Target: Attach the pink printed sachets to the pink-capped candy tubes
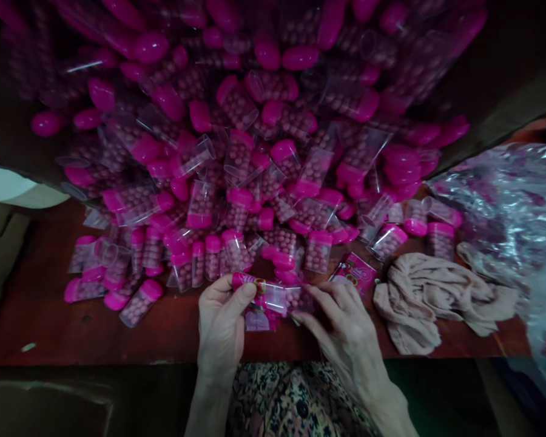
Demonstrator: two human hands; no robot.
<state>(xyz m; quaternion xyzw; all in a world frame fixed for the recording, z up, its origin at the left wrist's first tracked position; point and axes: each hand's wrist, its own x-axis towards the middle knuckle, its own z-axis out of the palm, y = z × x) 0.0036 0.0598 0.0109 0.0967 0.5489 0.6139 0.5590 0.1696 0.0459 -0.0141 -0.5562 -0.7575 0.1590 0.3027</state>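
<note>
Close to the table's front edge, my left hand (221, 325) pinches a pink printed plastic sleeve (264, 294) between thumb and fingers. My right hand (348, 325) has its fingers closed on a small see-through container of pink balls (298, 298), whose left end meets the sleeve. Whether the container is inside the sleeve or only against it, I cannot tell. Just below lie more flat pink sleeves (260, 320) on the table. Another printed pink packet (353, 273) rests behind my right hand.
A large heap of pink-capped containers (236, 158) covers the back of the red-brown table (177, 331). To the right lie a crumpled beige cloth (437, 297) and a shiny plastic bag (509, 212). Several containers (141, 302) lie at the left front of the heap.
</note>
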